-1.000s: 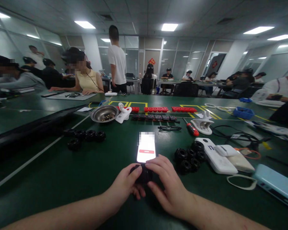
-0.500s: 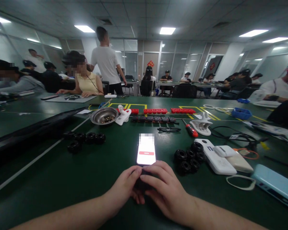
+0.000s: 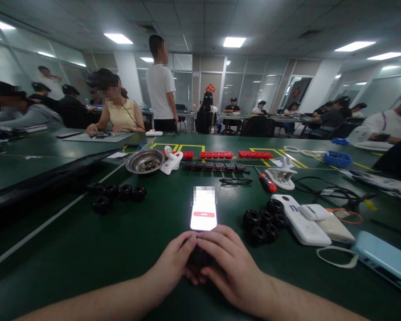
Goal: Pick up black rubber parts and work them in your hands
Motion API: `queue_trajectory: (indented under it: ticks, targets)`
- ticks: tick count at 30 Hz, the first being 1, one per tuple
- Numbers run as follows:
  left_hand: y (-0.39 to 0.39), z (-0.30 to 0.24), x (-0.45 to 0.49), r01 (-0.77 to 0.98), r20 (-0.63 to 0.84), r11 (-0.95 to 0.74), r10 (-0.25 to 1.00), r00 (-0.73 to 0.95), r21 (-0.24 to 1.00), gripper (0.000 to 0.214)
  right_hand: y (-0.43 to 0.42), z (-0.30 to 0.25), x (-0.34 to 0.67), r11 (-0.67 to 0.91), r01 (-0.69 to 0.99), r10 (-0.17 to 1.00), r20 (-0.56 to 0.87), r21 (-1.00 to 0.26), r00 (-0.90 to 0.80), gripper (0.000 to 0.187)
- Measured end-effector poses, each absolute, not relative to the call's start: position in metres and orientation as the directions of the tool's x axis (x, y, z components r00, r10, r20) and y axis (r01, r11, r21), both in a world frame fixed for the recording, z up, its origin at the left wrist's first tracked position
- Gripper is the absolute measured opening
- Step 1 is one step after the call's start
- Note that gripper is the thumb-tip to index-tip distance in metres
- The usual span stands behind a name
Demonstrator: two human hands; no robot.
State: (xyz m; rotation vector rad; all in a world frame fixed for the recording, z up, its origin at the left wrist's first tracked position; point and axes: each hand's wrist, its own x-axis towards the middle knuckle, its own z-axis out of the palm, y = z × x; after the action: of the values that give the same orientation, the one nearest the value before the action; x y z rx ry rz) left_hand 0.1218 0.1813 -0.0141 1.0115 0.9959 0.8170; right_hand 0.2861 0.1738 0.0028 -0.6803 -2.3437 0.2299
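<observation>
My left hand (image 3: pixel 173 258) and my right hand (image 3: pixel 232 267) meet in front of me, low over the green table. Their fingers curl round a small dark object (image 3: pixel 200 257), mostly hidden between them, whose kind I cannot make out. Just beyond the fingertips a phone (image 3: pixel 203 214) stands or leans with its screen lit, showing a red bar. Several black toy wheels (image 3: pixel 254 218) are clustered to the right of my right hand. More black wheels (image 3: pixel 125 192) lie at the left.
A metal bowl (image 3: pixel 145 162) holds small parts. Red plastic trays (image 3: pixel 217 154) and a row of black pieces (image 3: pixel 217 166) lie farther back. A screwdriver (image 3: pixel 269 183), a white power bank (image 3: pixel 300 220) and a light blue device (image 3: pixel 384 258) are on the right. Other people sit across the room.
My hands stay almost in place, with my right fingers drawn slightly closer to the left thumb. In the background, the standing person has moved right and the seated person's arm has shifted.
</observation>
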Motion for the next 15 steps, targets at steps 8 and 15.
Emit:
queue_trajectory:
  ticks: [8,15]
  targets:
    - [0.177,-0.0052,0.1226,-0.079,-0.28,0.315,0.915,0.291,0.946,0.05,0.1746,0.0007,0.2861,0.707,0.553,0.702,0.536,-0.441,-0.469,0.041]
    - [0.1809,-0.0094,0.1224,-0.109,-0.306,0.362,0.888,0.343,0.926,0.055,0.1709,-0.0007,0.2843,0.847,0.483,0.506,0.616,-0.223,-0.603,0.045]
